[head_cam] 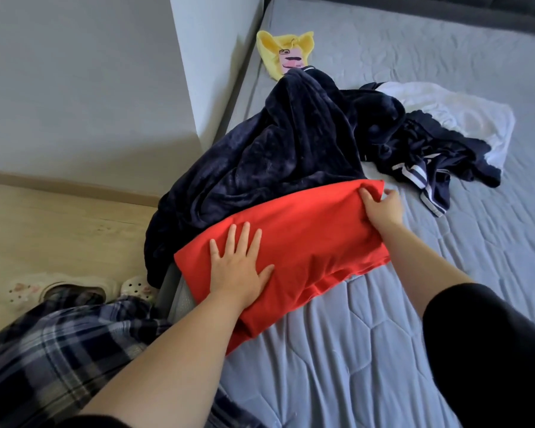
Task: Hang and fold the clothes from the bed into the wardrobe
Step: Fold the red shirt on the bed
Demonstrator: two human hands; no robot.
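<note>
Where the red garment (pixel 294 245) lies over the near edge of the bed (pixel 383 350), its far edge overlaps the dark navy fleece garment (pixel 275 149), so the fleece's near part is hidden, and another part of it spills off the bed's side. A yellow garment (pixel 283 52) beyond the fleece is half buried under it, with only a printed patch showing. A white garment (pixel 464 118) sits to the far right of the red one, partly covered by a crumpled navy striped garment (pixel 430 162). That makes five pieces of clothing that I can count. No wardrobe shows from here. The left hand (pixel 240 267) presses flat on the red garment's near left part, fingers spread and straight. The right hand (pixel 382 205) pinches the red garment's far right corner, thumb on top and fingers curled under the fabric.
</note>
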